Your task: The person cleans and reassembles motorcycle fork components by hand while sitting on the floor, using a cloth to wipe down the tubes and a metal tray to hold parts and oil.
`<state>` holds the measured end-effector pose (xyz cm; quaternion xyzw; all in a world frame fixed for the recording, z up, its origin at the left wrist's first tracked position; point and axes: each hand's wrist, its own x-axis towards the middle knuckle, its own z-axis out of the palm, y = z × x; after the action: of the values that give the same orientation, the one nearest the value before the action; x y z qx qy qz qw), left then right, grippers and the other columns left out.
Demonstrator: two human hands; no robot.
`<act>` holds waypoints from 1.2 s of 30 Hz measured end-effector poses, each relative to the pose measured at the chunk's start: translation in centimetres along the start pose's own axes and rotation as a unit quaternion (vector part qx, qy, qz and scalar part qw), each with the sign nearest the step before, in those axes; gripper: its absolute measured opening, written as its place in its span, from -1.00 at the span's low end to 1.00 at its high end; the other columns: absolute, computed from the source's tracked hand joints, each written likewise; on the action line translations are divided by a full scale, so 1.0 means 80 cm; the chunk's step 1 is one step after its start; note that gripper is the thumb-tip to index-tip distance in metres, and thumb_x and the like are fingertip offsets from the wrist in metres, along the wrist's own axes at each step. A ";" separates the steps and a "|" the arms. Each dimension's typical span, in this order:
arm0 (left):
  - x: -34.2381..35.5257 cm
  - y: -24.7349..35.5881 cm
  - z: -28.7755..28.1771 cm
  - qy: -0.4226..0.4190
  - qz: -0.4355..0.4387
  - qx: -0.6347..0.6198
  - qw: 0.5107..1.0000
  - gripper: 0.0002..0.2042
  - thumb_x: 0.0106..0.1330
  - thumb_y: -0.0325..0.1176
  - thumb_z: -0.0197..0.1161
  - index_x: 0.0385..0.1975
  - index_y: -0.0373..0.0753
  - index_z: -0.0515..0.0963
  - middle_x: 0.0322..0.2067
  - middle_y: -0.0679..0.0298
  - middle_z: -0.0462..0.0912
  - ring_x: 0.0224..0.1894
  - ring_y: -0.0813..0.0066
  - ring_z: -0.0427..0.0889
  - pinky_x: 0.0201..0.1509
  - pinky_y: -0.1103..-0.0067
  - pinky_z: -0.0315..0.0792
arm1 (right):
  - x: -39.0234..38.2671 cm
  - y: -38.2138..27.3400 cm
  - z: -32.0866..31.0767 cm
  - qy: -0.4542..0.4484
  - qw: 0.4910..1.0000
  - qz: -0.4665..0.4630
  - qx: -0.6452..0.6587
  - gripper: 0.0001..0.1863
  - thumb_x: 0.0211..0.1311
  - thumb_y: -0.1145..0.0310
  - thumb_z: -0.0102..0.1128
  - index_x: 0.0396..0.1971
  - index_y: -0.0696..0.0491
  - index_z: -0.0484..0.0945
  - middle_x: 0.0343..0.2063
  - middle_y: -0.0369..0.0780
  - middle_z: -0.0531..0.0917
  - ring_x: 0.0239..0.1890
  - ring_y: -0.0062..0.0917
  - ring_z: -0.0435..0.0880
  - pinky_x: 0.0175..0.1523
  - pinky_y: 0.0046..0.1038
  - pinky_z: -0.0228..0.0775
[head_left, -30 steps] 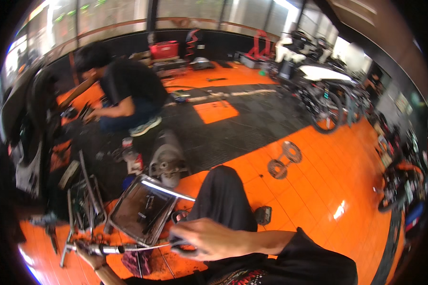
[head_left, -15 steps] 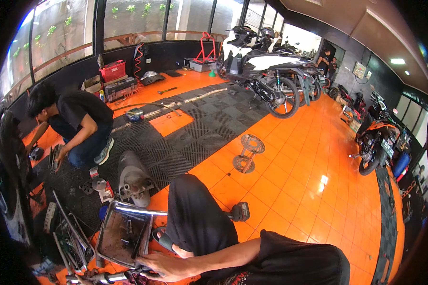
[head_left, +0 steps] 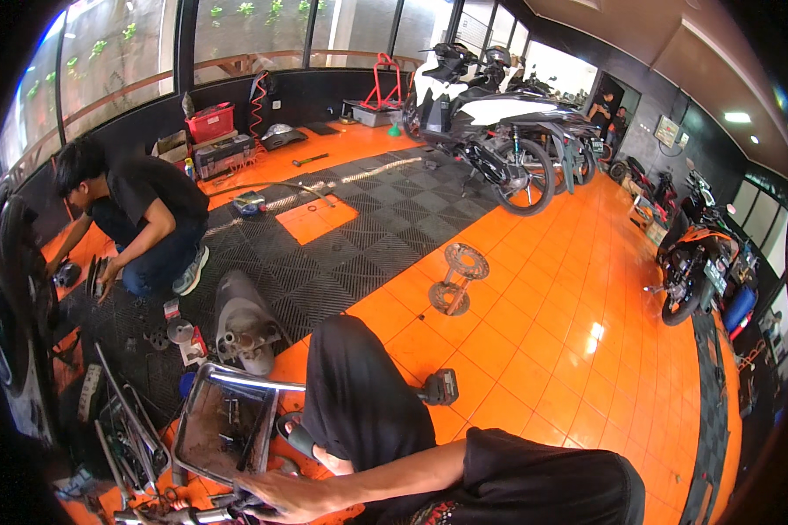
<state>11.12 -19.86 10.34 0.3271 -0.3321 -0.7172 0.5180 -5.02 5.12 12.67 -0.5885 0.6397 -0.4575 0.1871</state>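
My right hand (head_left: 276,494) is low in the picture, closed round something dark that I cannot make out, beside a chrome metal tube (head_left: 212,503) at the bottom edge. My left hand is not visible. Just above my right hand lies a dirty metal tray (head_left: 186,435) with dark tools and a long chrome rod (head_left: 284,384) across its far end. More metal bars (head_left: 135,418) lie to the left. My bent knee (head_left: 346,376) is right of the tray, with a dark cordless tool (head_left: 439,386) on the orange floor beyond it.
A co-worker (head_left: 144,219) squats at the left by dark bodywork (head_left: 22,297). An exhaust muffler (head_left: 245,319) lies ahead, brake discs (head_left: 464,262) stand mid-floor. Scooters (head_left: 481,122) and an orange motorcycle (head_left: 700,262) line the right. Two people (head_left: 608,114) are by the far doorway.
The view has tilted up and turned, so the room shows higher and my hands sit lower. My left hand, seen on the tube a second ago, has left the picture.
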 end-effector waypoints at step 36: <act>0.047 -0.003 -0.054 0.112 -0.035 -0.048 0.992 -0.54 0.32 0.18 0.13 -0.32 -0.16 0.34 -0.55 0.23 0.41 -0.53 0.31 0.51 -0.50 0.39 0.48 | 0.041 -0.047 -0.036 -0.106 0.983 0.049 0.140 -0.67 0.33 0.38 0.15 0.03 0.19 0.46 -0.56 -0.04 0.59 -0.54 -0.30 0.61 -0.43 -0.21 0.34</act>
<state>13.60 -23.98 7.25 0.3919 -0.2252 -0.7087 0.5417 -5.83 3.59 18.16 -0.5696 0.5740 -0.4677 0.3569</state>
